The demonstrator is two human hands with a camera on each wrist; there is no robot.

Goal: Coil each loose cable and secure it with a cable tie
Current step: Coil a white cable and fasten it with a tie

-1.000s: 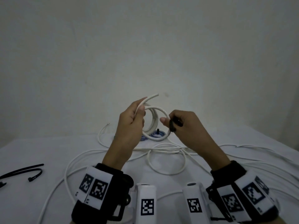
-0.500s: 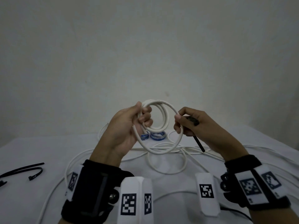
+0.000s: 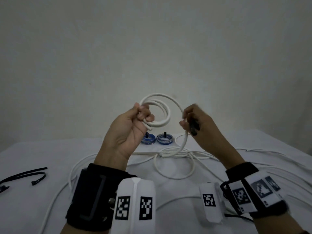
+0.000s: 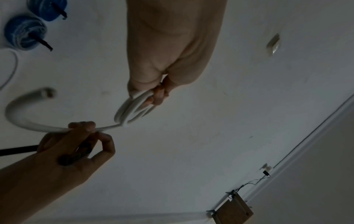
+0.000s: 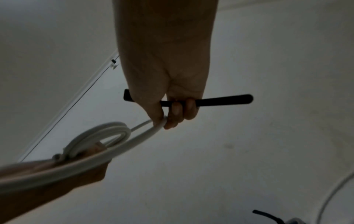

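A white cable coil hangs in the air in front of me, wound into several loops. My left hand grips the loops at their left side, fingers curled round them. My right hand pinches the outer strand of the white cable between thumb and fingertips. The same hand also holds a black cable tie under its other fingers; the tie sticks out on both sides. From the right hand the cable drops to the table.
More loose white cable lies in loops and runs across the white table. Two blue tied coils sit at the back centre. Spare black cable ties lie at the left edge. A wall stands close behind.
Another, wider loop has been laid onto the coil. My right hand has slid along the cable and risen; both hands sit slightly higher and further apart.
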